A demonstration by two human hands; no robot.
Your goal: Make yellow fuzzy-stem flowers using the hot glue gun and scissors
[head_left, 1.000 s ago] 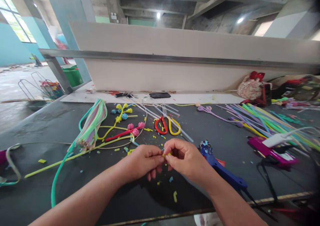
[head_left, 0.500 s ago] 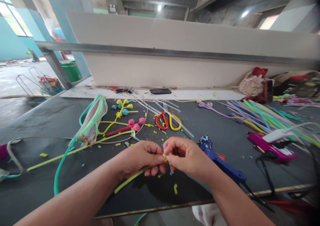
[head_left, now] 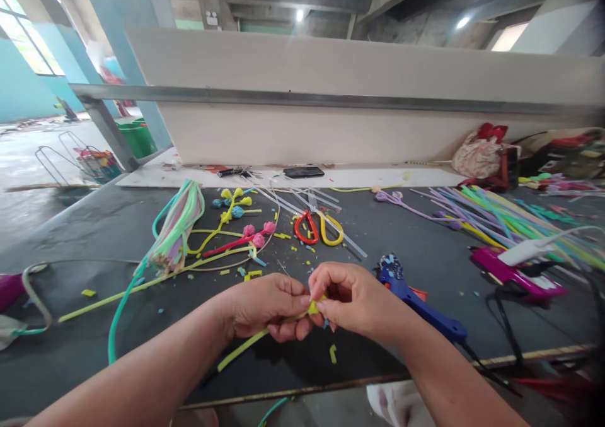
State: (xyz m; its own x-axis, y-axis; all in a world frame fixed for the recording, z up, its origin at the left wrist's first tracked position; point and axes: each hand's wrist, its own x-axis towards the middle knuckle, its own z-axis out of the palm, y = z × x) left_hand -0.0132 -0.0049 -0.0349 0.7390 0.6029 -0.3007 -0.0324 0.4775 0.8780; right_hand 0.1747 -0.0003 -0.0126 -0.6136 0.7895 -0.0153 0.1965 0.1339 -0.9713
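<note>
My left hand (head_left: 278, 307) is closed around a thin yellow-green strip (head_left: 243, 350), whose free end sticks out toward the lower left. A small yellow piece (head_left: 314, 307) sits at the strip's other end, between both hands. The fingertips of my right hand (head_left: 347, 294) pinch this piece; its exact shape is mostly covered by fingers. Beyond the hands lie scissors with one red and one yellow handle loop (head_left: 306, 228). Right of my right hand rests a blue glue gun (head_left: 420, 307). Pink-budded (head_left: 258, 230) and yellow-budded (head_left: 230, 209) stems lie to the left.
A bundle of pastel strips (head_left: 182, 225) stands at left, with a long yellow strip (head_left: 113, 298) near it. More coloured strips (head_left: 496, 219) and a magenta device (head_left: 515, 272) lie at right. A phone (head_left: 303, 172) rests at the back. Yellow and blue scraps dot the black table (head_left: 155, 376).
The hands stay together at nearly the same spot, and the right fingers have shifted slightly on the yellow piece, which shows a little more. The camera view has moved slightly.
</note>
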